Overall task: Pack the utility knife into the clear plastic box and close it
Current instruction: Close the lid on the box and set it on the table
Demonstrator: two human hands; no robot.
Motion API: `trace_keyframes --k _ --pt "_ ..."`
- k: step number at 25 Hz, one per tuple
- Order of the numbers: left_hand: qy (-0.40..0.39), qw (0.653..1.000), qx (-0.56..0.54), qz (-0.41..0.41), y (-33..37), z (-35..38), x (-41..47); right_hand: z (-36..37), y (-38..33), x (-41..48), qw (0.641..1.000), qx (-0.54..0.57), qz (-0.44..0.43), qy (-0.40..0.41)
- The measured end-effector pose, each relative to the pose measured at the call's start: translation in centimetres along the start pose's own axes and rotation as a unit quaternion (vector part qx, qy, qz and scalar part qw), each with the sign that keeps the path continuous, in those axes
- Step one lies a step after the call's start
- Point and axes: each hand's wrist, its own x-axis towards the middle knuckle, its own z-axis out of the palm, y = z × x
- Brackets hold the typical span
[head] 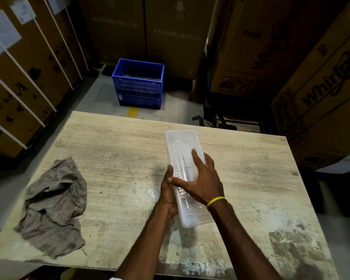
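Note:
A long clear plastic box [181, 141] lies lengthwise on the worn wooden table [117, 154], right of the middle. Its lid is on top. Through the plastic I see a slim grey utility knife [182, 164] lying along the box. My left hand [169, 196] grips the box's left side, thumb up on the top edge. My right hand [202, 179] lies flat on the lid with fingers spread, a yellow band at its wrist. The near part of the box is partly hidden by both hands.
A crumpled grey rag [55, 205] lies on the table's left part. Beyond the far edge a blue plastic crate [138, 83] stands on the floor. Tall cardboard cartons [311, 81] wall in the left, back and right sides.

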Motion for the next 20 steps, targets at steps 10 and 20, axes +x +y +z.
trace_keyframes --k 10,20 --pt "-0.042 0.996 0.023 -0.073 0.5 -2.9 -2.7 -3.1 1.4 6.0 0.809 0.547 0.214 -0.031" --pt "0.017 0.996 0.032 -0.082 -0.5 -2.7 -4.2 -1.1 0.8 6.8 0.836 0.494 0.234 0.051"
